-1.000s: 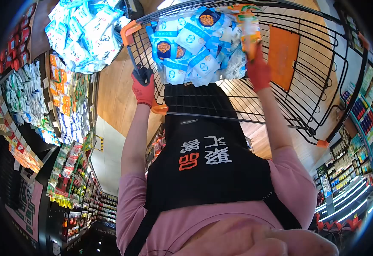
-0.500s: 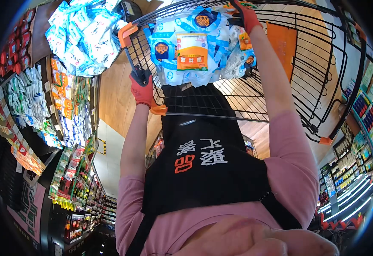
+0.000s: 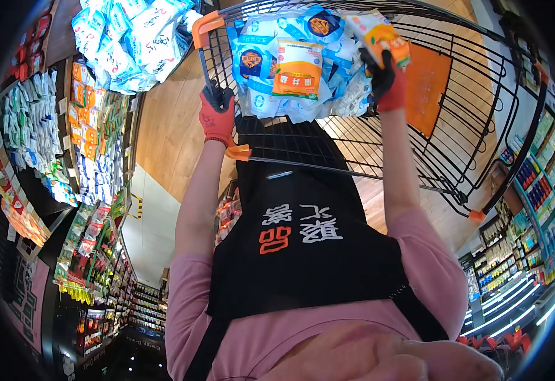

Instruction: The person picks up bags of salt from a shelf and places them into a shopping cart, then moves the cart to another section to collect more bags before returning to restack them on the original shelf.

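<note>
My left hand (image 3: pixel 218 116), in a red and black glove, is closed round the side rim of the black wire shopping cart (image 3: pixel 290 161), near its orange corner piece. My right hand (image 3: pixel 387 81), gloved the same way, grips an orange and white packet (image 3: pixel 380 39) at the right end of the load. Beside it in the cart lies a heap of blue and white bags (image 3: pixel 258 82). On top of the heap rests another orange and white packet (image 3: pixel 297 70), flat and face up.
A pile of blue and white bags (image 3: pixel 131 41) stands left of the cart. Shelves of hanging packets (image 3: pixel 90 140) line the left side. More shelves (image 3: pixel 538 190) stand at the right. An orange panel (image 3: pixel 427 86) is fixed to the cart.
My right hand has come back toward me from the far rim and now holds the orange and white packet raised at the heap's end. My left hand stays on the rim; the view has shifted slightly.
</note>
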`<action>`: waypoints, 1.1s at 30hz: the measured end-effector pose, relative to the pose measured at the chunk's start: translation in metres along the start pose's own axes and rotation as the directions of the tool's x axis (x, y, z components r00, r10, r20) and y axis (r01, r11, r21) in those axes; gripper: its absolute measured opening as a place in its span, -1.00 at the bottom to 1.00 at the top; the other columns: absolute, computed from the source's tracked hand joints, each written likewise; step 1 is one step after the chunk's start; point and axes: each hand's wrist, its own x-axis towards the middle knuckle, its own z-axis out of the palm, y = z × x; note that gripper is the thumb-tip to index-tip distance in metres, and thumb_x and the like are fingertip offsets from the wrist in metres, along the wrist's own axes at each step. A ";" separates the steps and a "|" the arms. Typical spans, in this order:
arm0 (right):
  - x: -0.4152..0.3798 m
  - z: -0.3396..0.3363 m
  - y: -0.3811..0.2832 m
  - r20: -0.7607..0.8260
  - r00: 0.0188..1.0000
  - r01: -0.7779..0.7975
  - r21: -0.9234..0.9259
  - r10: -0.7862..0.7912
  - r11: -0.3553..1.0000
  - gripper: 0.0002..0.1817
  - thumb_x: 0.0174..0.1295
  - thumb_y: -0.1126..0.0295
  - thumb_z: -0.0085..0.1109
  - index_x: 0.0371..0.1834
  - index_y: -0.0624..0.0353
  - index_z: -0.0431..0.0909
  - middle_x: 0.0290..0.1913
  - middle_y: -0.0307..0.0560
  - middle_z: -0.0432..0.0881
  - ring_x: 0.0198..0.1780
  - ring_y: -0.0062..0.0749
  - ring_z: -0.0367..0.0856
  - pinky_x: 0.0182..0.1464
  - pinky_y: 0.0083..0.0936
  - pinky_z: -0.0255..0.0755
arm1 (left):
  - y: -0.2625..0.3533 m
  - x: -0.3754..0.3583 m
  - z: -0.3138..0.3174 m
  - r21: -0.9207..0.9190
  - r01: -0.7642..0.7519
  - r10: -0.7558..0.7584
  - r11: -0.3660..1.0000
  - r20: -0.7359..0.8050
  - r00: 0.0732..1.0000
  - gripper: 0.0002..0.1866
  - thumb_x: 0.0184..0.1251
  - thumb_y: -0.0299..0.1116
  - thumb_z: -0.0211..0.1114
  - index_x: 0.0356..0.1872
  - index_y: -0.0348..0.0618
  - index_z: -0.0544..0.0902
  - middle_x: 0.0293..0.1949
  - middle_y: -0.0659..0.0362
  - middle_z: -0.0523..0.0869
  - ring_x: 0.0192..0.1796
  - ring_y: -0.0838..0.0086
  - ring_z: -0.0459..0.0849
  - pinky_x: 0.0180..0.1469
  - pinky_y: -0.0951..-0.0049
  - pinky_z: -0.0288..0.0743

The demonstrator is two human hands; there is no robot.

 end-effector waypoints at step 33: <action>0.137 -0.064 0.043 -0.282 0.948 -0.077 0.243 0.147 0.967 -0.56 0.04 0.35 0.30 0.00 0.18 0.42 -0.11 0.01 0.55 -0.23 -0.02 0.58 -0.20 -0.23 0.60 | -0.011 0.000 0.007 -0.003 0.006 -0.006 1.000 -0.017 1.000 -0.50 0.02 -0.35 0.37 0.00 -0.14 0.36 -0.27 0.16 0.68 -0.23 0.39 0.68 -0.15 0.45 0.47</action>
